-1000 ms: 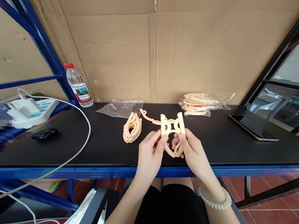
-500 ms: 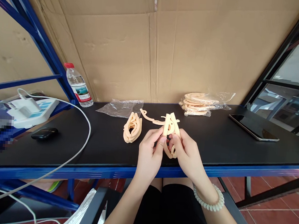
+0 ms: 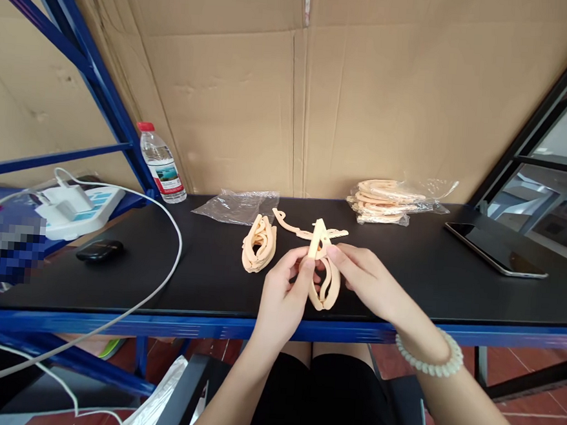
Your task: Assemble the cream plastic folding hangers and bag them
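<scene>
Both my hands hold one peach-coloured folding plastic piece (image 3: 325,277) just above the front part of the black tabletop (image 3: 162,275). My left hand (image 3: 284,300) pinches its upright folded arms from the left. My right hand (image 3: 363,279) grips the same piece from the right, fingers pressed on its top. The two arms are folded together and the loops hang below my fingers. A small heap of folded pieces (image 3: 259,243) lies to the left, and one flat unfolded piece (image 3: 295,226) lies behind my hands.
A clear bag with a stack of flat pieces (image 3: 386,200) sits at the back right, an empty clear bag (image 3: 238,206) at the back middle. A water bottle (image 3: 163,165), a white charger with cable (image 3: 70,201), a black mouse-like object (image 3: 100,250) and a tablet (image 3: 497,250) also lie around.
The two arms of the piece, spread apart a second ago, have been folded together between my hands. The camera has shifted slightly, moving everything a little right in view.
</scene>
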A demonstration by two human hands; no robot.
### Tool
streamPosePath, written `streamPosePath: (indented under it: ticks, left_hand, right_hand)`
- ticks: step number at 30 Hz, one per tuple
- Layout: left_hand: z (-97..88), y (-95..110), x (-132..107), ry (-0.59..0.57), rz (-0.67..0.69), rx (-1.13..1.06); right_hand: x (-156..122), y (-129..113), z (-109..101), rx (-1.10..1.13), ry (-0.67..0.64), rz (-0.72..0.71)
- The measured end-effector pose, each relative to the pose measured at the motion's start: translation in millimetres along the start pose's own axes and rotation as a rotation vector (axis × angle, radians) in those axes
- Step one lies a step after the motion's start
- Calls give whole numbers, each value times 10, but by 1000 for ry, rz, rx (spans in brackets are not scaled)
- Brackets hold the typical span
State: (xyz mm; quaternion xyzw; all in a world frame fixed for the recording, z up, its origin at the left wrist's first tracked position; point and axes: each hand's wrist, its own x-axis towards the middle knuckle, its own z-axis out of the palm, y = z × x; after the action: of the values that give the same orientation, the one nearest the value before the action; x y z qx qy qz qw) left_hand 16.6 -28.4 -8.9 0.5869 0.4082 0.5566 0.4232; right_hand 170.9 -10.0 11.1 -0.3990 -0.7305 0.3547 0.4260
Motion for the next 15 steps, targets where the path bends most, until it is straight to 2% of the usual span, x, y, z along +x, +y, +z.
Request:
streamPosePath:
  ticks: [4,9,12,15]
  left_hand:
    - [-104,45,8,32,31,94]
    - [-271,133,35,84,103,322]
    - [-459,165,67,220,220,449]
    - [-677,133,88,451,273,525]
  right_hand:
    - [202,-84,-124,157,-81,103]
    - [557,-197,-42,191,-205,4]
    - [830,-240,73,283,-297,50]
    - [1150,-223,193,325,-335,112]
